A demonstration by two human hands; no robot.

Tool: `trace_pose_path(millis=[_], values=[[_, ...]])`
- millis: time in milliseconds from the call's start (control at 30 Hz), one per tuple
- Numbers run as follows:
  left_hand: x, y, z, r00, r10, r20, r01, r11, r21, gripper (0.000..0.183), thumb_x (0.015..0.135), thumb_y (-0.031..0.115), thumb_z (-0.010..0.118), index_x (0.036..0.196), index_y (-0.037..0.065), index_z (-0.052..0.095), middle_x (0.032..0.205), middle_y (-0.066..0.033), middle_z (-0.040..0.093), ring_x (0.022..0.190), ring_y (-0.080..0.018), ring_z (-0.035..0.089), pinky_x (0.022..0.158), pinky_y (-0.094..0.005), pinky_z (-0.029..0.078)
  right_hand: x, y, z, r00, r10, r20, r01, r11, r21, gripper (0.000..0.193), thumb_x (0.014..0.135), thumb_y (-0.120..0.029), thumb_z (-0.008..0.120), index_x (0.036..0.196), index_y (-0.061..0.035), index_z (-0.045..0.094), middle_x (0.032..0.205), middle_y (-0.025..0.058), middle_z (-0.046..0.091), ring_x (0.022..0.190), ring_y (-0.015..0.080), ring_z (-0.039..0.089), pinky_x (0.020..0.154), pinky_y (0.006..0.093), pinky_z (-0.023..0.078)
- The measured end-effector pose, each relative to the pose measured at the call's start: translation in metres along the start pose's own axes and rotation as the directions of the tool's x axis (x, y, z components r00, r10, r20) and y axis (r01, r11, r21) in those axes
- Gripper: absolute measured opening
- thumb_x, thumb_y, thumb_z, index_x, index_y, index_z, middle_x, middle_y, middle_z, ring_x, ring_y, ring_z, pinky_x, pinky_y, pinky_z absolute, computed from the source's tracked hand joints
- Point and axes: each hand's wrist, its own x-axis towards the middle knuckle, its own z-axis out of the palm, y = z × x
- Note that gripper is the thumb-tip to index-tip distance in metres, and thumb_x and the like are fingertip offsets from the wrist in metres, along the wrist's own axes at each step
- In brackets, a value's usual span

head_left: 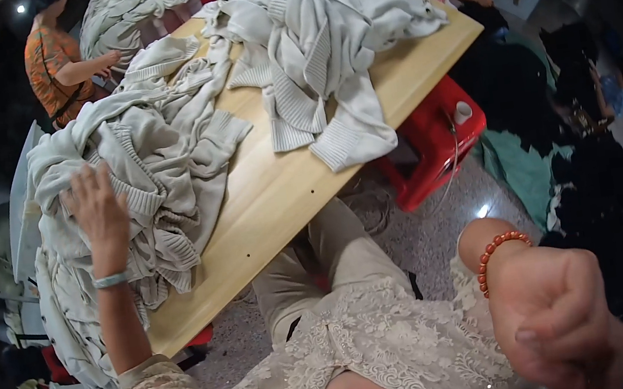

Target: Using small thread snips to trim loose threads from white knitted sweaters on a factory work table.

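My left hand (99,209) lies flat, fingers spread, on a heap of pale grey-white knitted garments (158,163) at the left end of a wooden table (279,191). A light bangle circles that wrist. My right hand (560,319) is drawn back close to the camera at the lower right, away from the table, curled into a loose fist with nothing visible in it; a red bead bracelet sits on its wrist. A second heap of the same knitwear (323,43) covers the table's far end.
Another person in an orange top (54,63) works at the far left with a hand on more knitwear. A red plastic stool (438,138) stands beside the table on the right. Dark fabric and a teal cloth (520,167) lie on the speckled floor.
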Motion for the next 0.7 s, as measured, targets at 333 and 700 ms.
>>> trace_pose_path(millis=[333, 700], values=[[-0.033, 0.117, -0.051, 0.771, 0.616, 0.161, -0.462, 0.714, -0.526, 0.059, 0.073, 0.031, 0.073, 0.123, 0.009, 0.052, 0.122, -0.0159, 0.052, 0.126, -0.0333, 0.039, 0.11, -0.0561, 0.015, 0.013, -0.033, 0.0, 0.972, 0.1, -0.213, -0.115, 0.991, -0.064, 0.016, 0.095, -0.018, 0.047, 0.103, -0.0141, 0.061, 0.11, -0.0142, 0.053, 0.051, 0.002, 0.045, 0.045, 0.0175, 0.033], [-0.047, 0.147, -0.071, 0.632, 0.757, 0.168, -0.54, 0.585, -0.606, 0.057, 0.076, 0.026, 0.071, 0.125, 0.008, 0.049, 0.122, -0.0138, 0.05, 0.125, -0.0303, 0.04, 0.111, -0.0522, 0.017, 0.011, -0.042, -0.002, 0.953, -0.005, -0.304, -0.013, 0.998, -0.057, 0.005, 0.089, -0.011, 0.055, 0.091, -0.0131, 0.06, 0.094, -0.0108, 0.051, 0.051, 0.0029, 0.045, 0.043, 0.0179, 0.032]])
